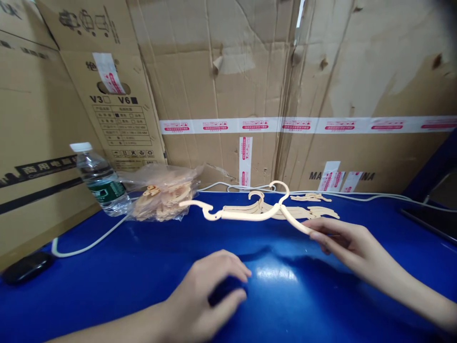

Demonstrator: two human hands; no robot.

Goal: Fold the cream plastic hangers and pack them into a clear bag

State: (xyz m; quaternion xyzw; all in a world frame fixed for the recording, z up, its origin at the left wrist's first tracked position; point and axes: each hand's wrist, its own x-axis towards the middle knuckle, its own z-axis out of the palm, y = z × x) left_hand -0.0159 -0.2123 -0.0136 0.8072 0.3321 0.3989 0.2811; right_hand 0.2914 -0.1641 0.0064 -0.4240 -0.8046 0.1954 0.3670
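Observation:
My right hand (342, 240) pinches one end of a cream plastic hanger (250, 213) and holds it just above the blue table (143, 267). The hanger's hook curls upward at the middle. Behind it lies a small pile of more cream hangers (310, 209). My left hand (210, 290) rests on the table near the front, fingers curled loosely with nothing visible in them. A clear plastic bag of cream hanger parts (164, 193) lies further left.
A water bottle (100, 180) stands at the back left beside the bag. A white cable (89, 245) runs along the table, and a black object (26, 267) sits at the left edge. Cardboard boxes (232, 85) wall the back and left.

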